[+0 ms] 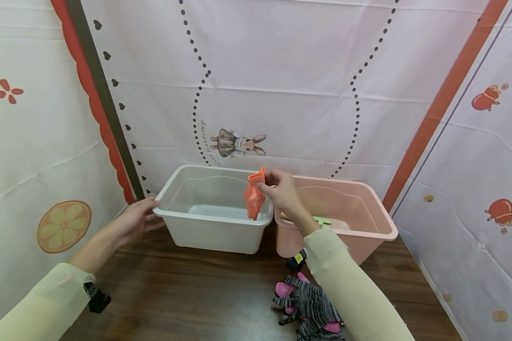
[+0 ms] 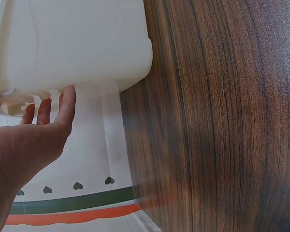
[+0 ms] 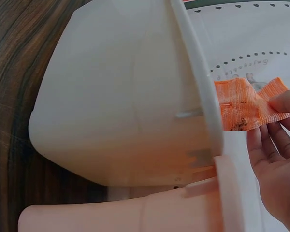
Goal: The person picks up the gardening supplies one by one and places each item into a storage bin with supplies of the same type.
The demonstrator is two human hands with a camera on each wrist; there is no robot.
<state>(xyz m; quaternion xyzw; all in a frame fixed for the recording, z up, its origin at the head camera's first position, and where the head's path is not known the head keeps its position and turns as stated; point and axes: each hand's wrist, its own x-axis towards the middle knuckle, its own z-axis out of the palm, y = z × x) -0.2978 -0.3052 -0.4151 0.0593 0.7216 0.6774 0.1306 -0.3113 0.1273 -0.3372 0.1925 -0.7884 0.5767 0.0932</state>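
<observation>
My right hand (image 1: 282,192) pinches an orange knitted cloth piece (image 1: 254,195) by its upper edge, thumb against fingers. The cloth hangs at the right end of a white plastic bin (image 1: 213,237). In the right wrist view the orange cloth (image 3: 239,104) has dark stains and sits beyond the bin's rim. My left hand (image 1: 138,218) holds the white bin's left rim, fingers below the lip and against the outer wall. The left wrist view has those fingers (image 2: 44,111) beside the handle opening; the thumb is mostly hidden there.
A pink bin (image 1: 377,229) stands right of the white one, with a light green item (image 1: 323,220) inside, partly hidden by my right arm. Striped dark knitted gloves with pink parts (image 1: 309,303) lie on the brown wooden table (image 1: 187,293). Printed cloth walls (image 1: 281,47) enclose the table.
</observation>
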